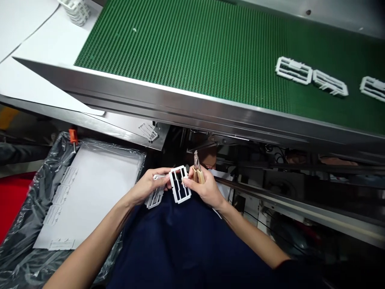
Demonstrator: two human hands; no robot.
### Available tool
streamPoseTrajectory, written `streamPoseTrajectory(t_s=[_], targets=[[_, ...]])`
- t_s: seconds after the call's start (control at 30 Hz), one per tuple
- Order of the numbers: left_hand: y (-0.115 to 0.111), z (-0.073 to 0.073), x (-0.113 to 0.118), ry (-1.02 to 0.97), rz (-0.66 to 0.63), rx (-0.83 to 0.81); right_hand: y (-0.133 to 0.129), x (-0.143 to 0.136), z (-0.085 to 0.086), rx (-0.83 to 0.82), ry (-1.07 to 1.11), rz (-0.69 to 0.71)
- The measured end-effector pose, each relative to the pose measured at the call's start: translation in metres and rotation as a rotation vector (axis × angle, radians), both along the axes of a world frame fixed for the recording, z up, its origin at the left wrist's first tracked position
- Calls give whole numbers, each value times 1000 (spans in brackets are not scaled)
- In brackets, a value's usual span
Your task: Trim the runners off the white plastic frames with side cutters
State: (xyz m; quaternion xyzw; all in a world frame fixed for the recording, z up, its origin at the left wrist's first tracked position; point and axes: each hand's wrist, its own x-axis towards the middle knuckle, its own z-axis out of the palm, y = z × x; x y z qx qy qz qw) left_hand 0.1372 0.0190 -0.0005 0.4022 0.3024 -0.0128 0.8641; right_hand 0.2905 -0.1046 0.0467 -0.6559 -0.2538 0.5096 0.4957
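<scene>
Dark blue cloth (186,245) over the lap lies nearest, directly beneath both hands. Right hand (204,188) pinches the white plastic frame (179,184) at its right edge while also holding wooden-handled cutters (197,170). Left hand (147,186) grips the frame's left side with further white pieces (155,197) under it. Risk: the cutter tip sits close to the fingers; a slip could nick skin or drop the frame past the lined bin (45,168) at left. More frames (294,70) lie far right on the green belt (186,48).

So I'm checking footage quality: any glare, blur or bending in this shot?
Head view: glare streaks the steel rail and the plastic bag; the rail bows from lens distortion; the space under the belt is dark; the white frame in both hands stays sharp.
</scene>
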Motion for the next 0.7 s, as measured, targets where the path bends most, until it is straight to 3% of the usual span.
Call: streamPoseTrajectory(t_s=[0.13, 0.37, 0.53, 0.7], targets=[[-4, -1, 0, -133, 114, -305, 8, -13, 8, -24, -52, -93], [-16, 2, 3, -238, 329, -469, 15, -29, 24, -118, -239, -65], [-18, 9, -1, -214, 399, -527, 11, -15, 25, -78, -340, 168], [-18, 9, -5, -202, 385, -548, 12, 27, 31, -34, -844, 493]])
